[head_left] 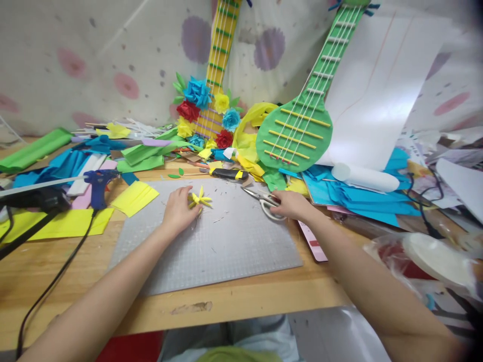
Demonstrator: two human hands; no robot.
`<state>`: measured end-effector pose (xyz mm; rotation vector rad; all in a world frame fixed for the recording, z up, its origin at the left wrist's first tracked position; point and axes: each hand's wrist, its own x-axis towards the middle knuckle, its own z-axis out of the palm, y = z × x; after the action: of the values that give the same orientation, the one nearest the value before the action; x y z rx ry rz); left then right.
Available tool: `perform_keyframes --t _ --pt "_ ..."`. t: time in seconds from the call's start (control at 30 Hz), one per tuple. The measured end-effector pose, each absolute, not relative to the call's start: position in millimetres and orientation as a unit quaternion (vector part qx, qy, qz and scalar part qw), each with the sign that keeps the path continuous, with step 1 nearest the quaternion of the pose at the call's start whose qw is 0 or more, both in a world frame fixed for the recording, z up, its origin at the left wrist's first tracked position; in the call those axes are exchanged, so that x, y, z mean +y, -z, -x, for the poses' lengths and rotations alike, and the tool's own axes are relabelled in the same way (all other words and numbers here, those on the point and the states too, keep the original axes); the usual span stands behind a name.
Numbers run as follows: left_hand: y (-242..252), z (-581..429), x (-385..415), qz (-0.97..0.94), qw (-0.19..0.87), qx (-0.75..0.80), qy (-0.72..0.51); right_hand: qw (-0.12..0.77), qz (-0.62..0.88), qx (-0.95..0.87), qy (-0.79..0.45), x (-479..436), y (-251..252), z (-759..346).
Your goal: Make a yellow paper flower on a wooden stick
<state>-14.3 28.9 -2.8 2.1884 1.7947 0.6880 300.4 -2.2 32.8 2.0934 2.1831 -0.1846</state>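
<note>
Across the mat: left hand pinching a yellow flower, right hand at the scissors.

Nearest us, just this side of the right hand, a phone peeks out. Up at the left fingertips, here's the flower, thumb and fingers about it, narrow petals splayed! It looks like light, soft paper, easily crushed; the best hold should be low at the gathered centre, away from the petal tips. Over on the right, fingers meet the scissors' handles, blades aimed leftward; how tightly they grip, can't tell. Those should feel stiffer, heavier, smooth, safest by the loops. Off to the left hand's left, yellow paper, then a glue gun. Just beyond both hands, a knife; farther out, the green banjo.
</note>
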Motion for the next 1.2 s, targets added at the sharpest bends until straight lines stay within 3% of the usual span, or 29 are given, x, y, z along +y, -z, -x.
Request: perform_keyframes --t 0.13,0.27,0.33,0.4,0.53,0.6,0.73,0.83,0.97,1.1,1.2 --pt "1.0 10.0 28.2 -0.712 0.176 0.637 -0.239 0.073 -0.720 0.688 0.045 0.4 -30.7 -299.2" --pt "-2.4 -1.8 27.7 -0.686 0.234 0.636 -0.266 -0.034 -0.751 0.658 0.038 8.8 -37.0 -273.9" --pt "-1.0 -7.3 28.3 -0.672 0.252 0.627 -0.302 -0.125 -0.718 0.670 0.142 14.3 -41.2 -250.6" --pt "1.2 -12.4 29.1 -0.647 0.259 0.619 -0.362 -0.202 -0.660 0.642 0.333 20.4 -43.0 -223.6" --pt "2.5 -23.6 30.3 -0.585 0.258 0.608 -0.470 -0.260 -0.580 0.500 0.589 32.8 -38.0 -177.0" --pt "1.9 -31.3 30.0 -0.587 0.261 0.599 -0.479 -0.307 -0.566 0.451 0.618 37.9 -33.8 -166.1" --pt "4.3 -51.7 24.7 -0.647 0.259 0.549 -0.461 -0.391 -0.588 0.428 0.564 44.4 -28.6 -180.1" --pt "10.3 -70.0 20.7 -0.761 0.222 0.446 -0.417 -0.466 -0.570 0.352 0.577 45.6 -26.9 -216.1" --pt "16.5 -94.7 31.9 -0.876 0.099 0.402 -0.249 -0.579 -0.552 0.190 0.569 40.3 -23.0 -262.6" --pt "18.2 -106.6 55.6 -0.907 0.072 0.402 -0.100 -0.607 -0.521 0.159 0.579 32.0 -17.7 -275.4" --pt "21.9 -92.9 59.2 -0.919 0.058 0.384 -0.069 -0.599 -0.512 0.167 0.593 29.7 -14.4 -271.1"
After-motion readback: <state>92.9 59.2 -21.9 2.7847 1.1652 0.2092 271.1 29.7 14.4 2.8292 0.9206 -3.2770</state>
